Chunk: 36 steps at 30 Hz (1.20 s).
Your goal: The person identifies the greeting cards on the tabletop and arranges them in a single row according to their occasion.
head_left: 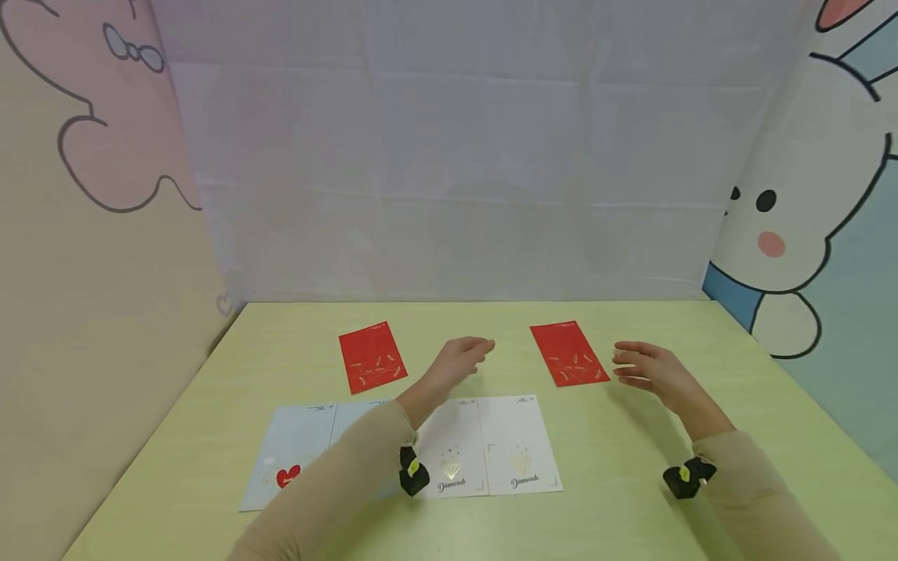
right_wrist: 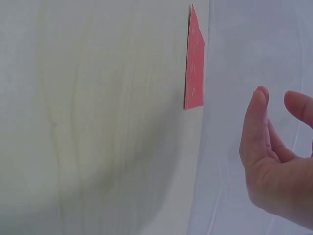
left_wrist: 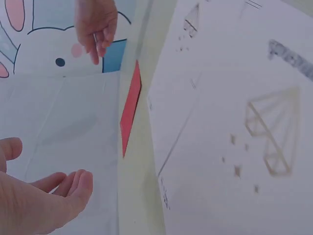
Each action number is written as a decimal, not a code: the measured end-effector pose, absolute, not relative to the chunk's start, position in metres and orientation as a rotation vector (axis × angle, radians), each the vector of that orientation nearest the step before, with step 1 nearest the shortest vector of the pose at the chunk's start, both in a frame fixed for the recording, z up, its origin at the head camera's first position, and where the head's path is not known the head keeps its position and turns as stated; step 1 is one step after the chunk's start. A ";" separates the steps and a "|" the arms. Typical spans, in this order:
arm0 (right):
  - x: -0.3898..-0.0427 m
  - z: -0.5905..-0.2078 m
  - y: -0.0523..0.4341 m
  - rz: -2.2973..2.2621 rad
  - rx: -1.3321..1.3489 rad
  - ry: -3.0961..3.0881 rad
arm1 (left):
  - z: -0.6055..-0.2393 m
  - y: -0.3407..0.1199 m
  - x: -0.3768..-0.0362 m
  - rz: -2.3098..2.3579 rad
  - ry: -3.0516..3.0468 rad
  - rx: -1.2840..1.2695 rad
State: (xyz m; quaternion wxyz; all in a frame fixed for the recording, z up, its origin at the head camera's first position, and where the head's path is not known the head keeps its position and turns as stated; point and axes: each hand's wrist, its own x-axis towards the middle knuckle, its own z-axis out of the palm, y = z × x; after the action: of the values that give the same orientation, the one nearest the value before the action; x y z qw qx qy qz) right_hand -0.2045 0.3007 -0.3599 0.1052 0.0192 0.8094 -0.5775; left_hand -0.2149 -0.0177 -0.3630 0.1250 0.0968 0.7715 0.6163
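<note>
Two red cards with gold print lie on the table: the left red card (head_left: 373, 358) and the right red card (head_left: 570, 354). My left hand (head_left: 457, 365) hovers between them with relaxed fingers and nothing in its grasp. Just right of the right red card, my right hand (head_left: 648, 375) is held above the table, fingers loosely bent and empty. Nearer to me lie a white sheet (head_left: 501, 444) with gold diamond drawings and the word "Diamonds", and a pale blue sheet (head_left: 298, 436) with a red heart. My left forearm hides part of the blue one.
The pale yellow-green table (head_left: 631, 499) meets a white cloth screen (head_left: 456, 179) at its back edge. Cartoon figures decorate the left wall (head_left: 105, 327) and the right wall (head_left: 856, 351). A small black device (head_left: 412, 471) is strapped at my left wrist, another black device (head_left: 687, 477) at my right.
</note>
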 end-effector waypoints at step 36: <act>-0.234 -0.380 0.318 -1.743 0.379 2.305 | -0.389 0.086 -0.239 1.957 1.867 -0.116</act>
State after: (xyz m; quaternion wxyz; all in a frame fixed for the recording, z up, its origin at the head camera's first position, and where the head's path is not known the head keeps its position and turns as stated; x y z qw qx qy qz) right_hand -0.2342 0.3179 -0.3802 0.1130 0.1290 0.7858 -0.5943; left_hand -0.2388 0.0857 -0.3894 0.2154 -0.0417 0.6736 0.7058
